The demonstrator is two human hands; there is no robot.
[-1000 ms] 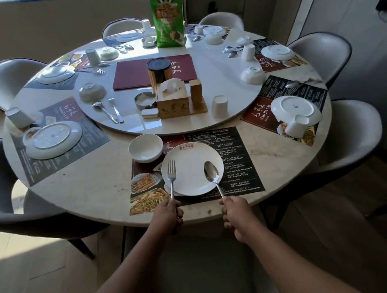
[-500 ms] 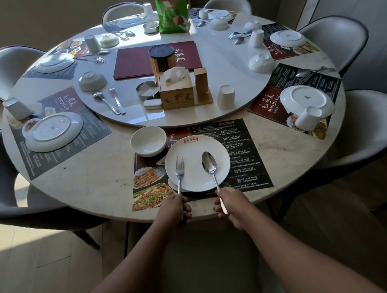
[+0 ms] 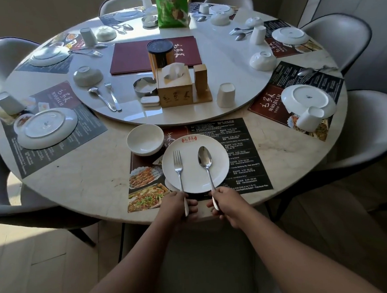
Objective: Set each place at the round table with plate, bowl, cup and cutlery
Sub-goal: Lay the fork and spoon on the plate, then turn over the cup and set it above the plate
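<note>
The left hand (image 3: 178, 207) is clamping its grip on the fork (image 3: 178, 168) handle and the right hand (image 3: 226, 205) on the spoon (image 3: 205, 161) handle, both heads lying over the plate (image 3: 193, 171) near the worktop (image 3: 87, 181) edge, so a careless release is risking the handles tipping off that edge.

A steel fork (image 3: 178, 168) and spoon (image 3: 205, 161) lie side by side across the white plate (image 3: 193, 146).

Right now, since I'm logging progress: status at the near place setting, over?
Left hand grips fork, right hand grips spoon. Both heads over plate, bowl beside it. Cup sits on turntable. Nothing blocking.
</note>
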